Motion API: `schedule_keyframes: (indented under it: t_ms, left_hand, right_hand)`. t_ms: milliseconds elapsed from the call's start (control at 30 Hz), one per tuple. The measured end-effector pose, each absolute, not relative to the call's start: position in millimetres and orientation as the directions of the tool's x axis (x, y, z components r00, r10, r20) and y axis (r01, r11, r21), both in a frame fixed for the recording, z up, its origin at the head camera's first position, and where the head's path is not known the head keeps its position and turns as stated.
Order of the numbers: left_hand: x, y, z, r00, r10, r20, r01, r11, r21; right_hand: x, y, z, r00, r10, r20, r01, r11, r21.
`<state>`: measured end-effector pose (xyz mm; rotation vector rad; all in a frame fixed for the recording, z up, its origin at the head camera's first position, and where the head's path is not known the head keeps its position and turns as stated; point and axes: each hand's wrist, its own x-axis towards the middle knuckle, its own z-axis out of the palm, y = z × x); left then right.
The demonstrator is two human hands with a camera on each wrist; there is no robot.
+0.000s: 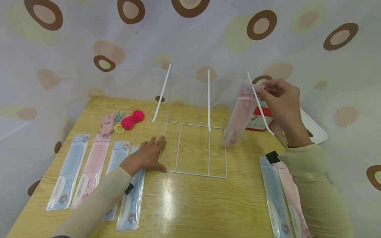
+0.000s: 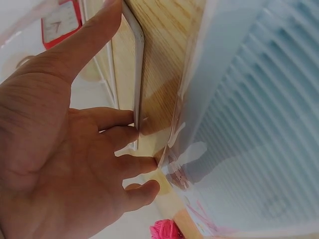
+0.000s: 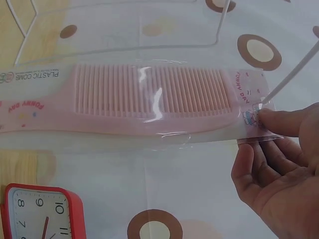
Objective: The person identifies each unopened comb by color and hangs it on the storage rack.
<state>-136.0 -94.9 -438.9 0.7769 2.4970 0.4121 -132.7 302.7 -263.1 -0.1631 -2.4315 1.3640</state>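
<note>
Pink packaged comb [image 1: 239,115]: pinched at its top end by right hand [image 1: 281,99], hanging at the wire rack's [image 1: 194,150] right prong. Left hand [image 1: 147,155], fingers flat, steadies the rack base. Six packaged combs on the table [image 1: 190,205] remain, none hung.

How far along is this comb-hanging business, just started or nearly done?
Just started, it seems. Nothing hangs on the white wire rack yet. The right hand pinches the top of a packaged pink comb at the rack's right prong; the left hand presses flat by the base. Four packaged combs lie at left and two at right.
</note>
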Motion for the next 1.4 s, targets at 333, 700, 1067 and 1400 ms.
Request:
schedule_keyframes:
  t_ms: [333,700,1067,1400]
  left_hand:
    - [-138.8,-91.1,-441.0,-0.718,0.6,-0.353,0.457,0.789,0.411]
    - [-136.7,-94.7,-442.3,-0.72,0.594,-0.358,0.45,0.793,0.411]
    - [-139.6,-95.2,-443.8,-0.717,0.595,-0.363,0.447,0.792,0.416]
    - [-139.7,-93.9,-441.1,-0.716,0.589,-0.375,0.437,0.797,0.417]
  right_hand:
    - [-134.7,311.8,-266.3,-0.947,0.256,0.193,-0.031,0.527,-0.849]
    - [-127.6,345.4,-326.8,-0.982,0.186,0.033,0.084,0.588,-0.804]
    - [-104.4,407.3,-398.7,-0.945,-0.098,-0.311,0.011,0.944,-0.329]
    - [-74.9,439.7,-424.1,-0.912,-0.053,-0.406,0.021,0.984,-0.174]
